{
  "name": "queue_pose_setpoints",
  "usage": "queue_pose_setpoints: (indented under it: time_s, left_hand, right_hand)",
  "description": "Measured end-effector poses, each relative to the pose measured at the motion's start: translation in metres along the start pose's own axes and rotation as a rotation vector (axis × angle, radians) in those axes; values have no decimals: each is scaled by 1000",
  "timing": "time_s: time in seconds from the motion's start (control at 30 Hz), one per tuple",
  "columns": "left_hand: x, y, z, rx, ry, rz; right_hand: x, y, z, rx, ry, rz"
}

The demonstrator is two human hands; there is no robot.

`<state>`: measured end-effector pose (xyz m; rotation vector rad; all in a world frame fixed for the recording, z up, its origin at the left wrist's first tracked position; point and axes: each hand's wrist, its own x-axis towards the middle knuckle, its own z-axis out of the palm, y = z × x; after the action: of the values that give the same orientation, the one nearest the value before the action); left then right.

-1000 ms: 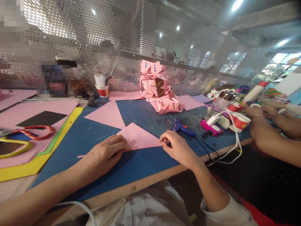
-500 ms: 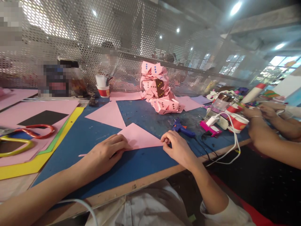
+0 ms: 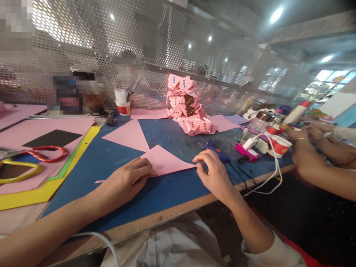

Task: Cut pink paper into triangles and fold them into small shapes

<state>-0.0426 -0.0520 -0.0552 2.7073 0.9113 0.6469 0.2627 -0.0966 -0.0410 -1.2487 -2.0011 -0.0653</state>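
Observation:
A pink paper sheet [image 3: 164,160] with a pointed right corner lies before me on the blue table mat. My left hand [image 3: 132,172] rests on its left part, palm down with the fingers laid flat, holding it against the mat. A thin pink end sticks out left of that wrist. At the right corner, my right hand [image 3: 210,168] pinches the tip between thumb and forefinger; the paper's edge bows up slightly there. Behind it lies another pink triangular sheet [image 3: 128,136]. A blue glue gun [image 3: 219,152] lies just beyond my right hand.
A pink folded-paper model [image 3: 183,105] with dotted marks stands at the back. Scissors [image 3: 41,157] lie on stacked coloured sheets at left. A red-and-white cup [image 3: 122,107] stands near the mesh screen. At right are a pink charger [image 3: 248,154], white cable, and another person's arms [image 3: 311,159].
My right hand has shifted slightly right and its fingers have uncurled, with the paper's corner now bowed up a little. My left hand stays in place.

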Motion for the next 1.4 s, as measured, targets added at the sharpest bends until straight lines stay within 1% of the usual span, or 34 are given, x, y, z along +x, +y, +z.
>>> queue_pose_setpoints:
  time_s: [0.1, 0.2, 0.3, 0.4, 0.5, 0.7, 0.8, 1.07, 1.27, 1.4]
  left_hand:
    - [0, 1, 0, -6, 9, -2]
    - [2, 3, -1, -26, 16, 3]
    - [3, 5, -2, -38, 32, 12]
    - [3, 6, -2, -43, 42, 1]
    - [3, 7, -2, -74, 42, -40]
    - [7, 4, -1, -165, 34, -144]
    - [9, 4, -1, -192, 32, -167]
    - [11, 8, -3, -160, 40, -219]
    - [18, 11, -6, -122, -6, -308]
    - [25, 16, -6, -44, -47, -366]
  right_hand:
    - [12, -23, -2, 84, -57, -33]
    - [29, -42, 8, 134, -205, -66]
    - [42, -47, 31, 106, -313, -83]
    - [46, -41, 52, 64, -389, -73]
    - [44, -37, 61, 83, -391, -64]
    - [41, -37, 63, 138, -381, -42]
    - [42, -36, 65, 134, -380, -50]
    - [44, -37, 66, 112, -378, -19]
    - [43, -38, 66, 93, -378, -22]
    - [43, -38, 67, 92, -376, -19]
